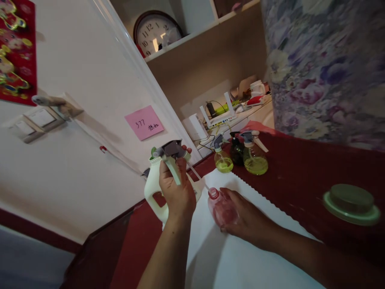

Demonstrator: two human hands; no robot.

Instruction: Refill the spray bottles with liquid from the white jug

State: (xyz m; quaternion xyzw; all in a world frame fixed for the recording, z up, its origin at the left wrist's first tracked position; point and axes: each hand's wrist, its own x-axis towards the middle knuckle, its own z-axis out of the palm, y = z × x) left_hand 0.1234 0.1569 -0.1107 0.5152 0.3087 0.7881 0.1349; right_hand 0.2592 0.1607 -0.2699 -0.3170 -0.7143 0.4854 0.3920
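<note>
Near the middle of the view, my left hand (179, 190) grips a grey spray nozzle (171, 149) by its body, with the pale trigger hanging down by the fingers. A thin dip tube (197, 172) slants from the nozzle down to the mouth of a pink clear bottle (221, 208). Whether its tip is inside the neck is hard to see. My right hand (243, 216) is wrapped round the bottle from the right, holding it tilted with its open neck up. Behind my left hand stands a pale green jug (153, 186) with a handle, partly hidden.
White paper (234, 263) lies on the dark red table (288, 172). Two spray bottles with yellow liquid (224, 162) and a dark pump bottle (237, 150) stand behind. A green lid-like dish (351, 202) is at right. A router (222, 119) sits beyond; a wall is left.
</note>
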